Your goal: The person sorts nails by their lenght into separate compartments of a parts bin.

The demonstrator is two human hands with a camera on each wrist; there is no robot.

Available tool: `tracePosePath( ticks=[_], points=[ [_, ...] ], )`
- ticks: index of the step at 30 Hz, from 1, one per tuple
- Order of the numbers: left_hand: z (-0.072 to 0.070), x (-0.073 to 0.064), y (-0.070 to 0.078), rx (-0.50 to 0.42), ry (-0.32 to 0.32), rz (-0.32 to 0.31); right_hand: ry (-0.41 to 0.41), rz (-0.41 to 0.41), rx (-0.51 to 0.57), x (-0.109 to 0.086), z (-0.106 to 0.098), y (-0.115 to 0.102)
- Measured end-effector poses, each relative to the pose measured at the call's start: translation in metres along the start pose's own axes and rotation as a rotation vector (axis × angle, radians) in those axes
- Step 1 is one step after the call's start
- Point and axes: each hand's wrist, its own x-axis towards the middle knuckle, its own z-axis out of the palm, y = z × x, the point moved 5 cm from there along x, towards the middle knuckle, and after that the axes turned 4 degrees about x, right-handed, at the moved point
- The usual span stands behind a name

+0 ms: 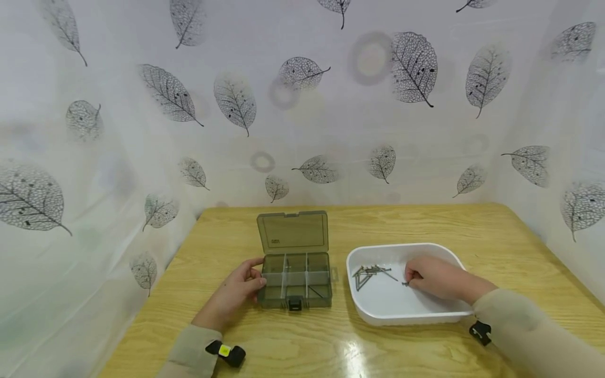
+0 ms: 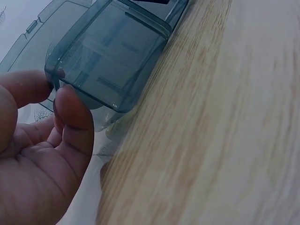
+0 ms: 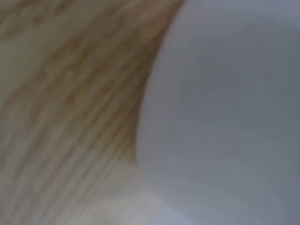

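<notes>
A translucent grey-green compartment box (image 1: 295, 278) stands on the table with its lid (image 1: 294, 233) raised. My left hand (image 1: 238, 287) grips the box's left wall between thumb and fingers; the left wrist view shows the same hold at a corner of the box. One thin dark screw (image 1: 315, 292) lies slanted in the front right compartment. Inside a white tray (image 1: 406, 314), my right hand (image 1: 437, 278) has curled fingers that pinch a small screw (image 1: 405, 284), its end showing by the fingertips. Several long screws (image 1: 368, 273) lie heaped at the tray's left.
The wooden table (image 1: 302, 341) carries the box at left and the tray at right, with a narrow gap between them. A white curtain (image 1: 302, 121) printed with leaves hangs behind and along both sides. In the right wrist view, the tray's outer wall (image 3: 220, 117) fills the right side.
</notes>
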Motion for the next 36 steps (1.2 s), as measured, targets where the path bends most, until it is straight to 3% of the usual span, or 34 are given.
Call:
tracePosePath(
  ticks=[6, 20, 27, 36],
  points=[
    [-0.002, -0.003, -0.001, -0.01, 0.008, -0.008, 0.027, -0.005, -0.016, 0.003, 0.004, -0.001],
    [0.0, 0.0, 0.0, 0.012, -0.004, -0.001, 0.102, -0.008, 0.014, 0.0, -0.012, -0.012],
    [0.004, -0.011, 0.022, -0.017, -0.027, 0.0, 0.152, -0.042, 0.026, 0.001, -0.026, -0.036],
    [0.001, -0.002, 0.002, -0.003, 0.008, -0.003, 0.182, -0.07, 0.127, 0.01, -0.024, -0.083]
  ],
)
